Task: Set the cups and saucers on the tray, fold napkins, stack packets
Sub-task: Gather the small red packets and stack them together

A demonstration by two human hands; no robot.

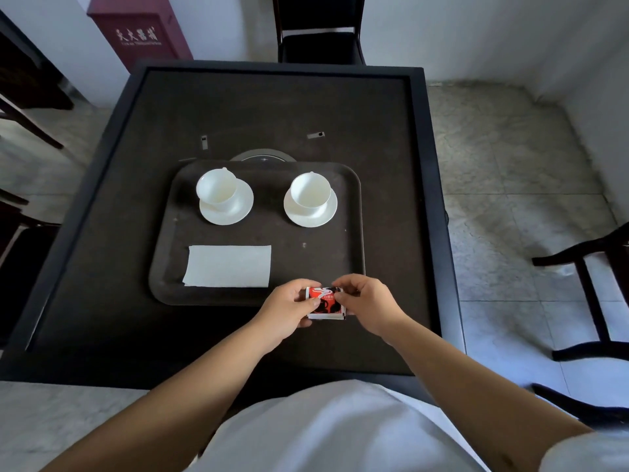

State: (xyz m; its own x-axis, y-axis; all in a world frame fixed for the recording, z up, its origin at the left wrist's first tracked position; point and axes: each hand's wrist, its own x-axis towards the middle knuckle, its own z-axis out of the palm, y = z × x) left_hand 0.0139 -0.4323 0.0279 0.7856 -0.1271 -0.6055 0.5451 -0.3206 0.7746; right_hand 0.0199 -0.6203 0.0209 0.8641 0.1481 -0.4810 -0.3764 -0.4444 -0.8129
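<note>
Packets (325,303) are sitting in a small stack at the tray's (163,267) near right corner, pinched between the left hand (289,310) and right hand (366,301). Beyond, a folded napkin (228,266) and two cups on saucers (226,206) (310,207) are lying on the tray.

Red packets (325,303) at tray (163,267) edge

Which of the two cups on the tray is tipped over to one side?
The cup on the left, above the folded napkin. It leans on its saucer with its mouth tilted, while the right cup sits upright and centred on its saucer.
</note>
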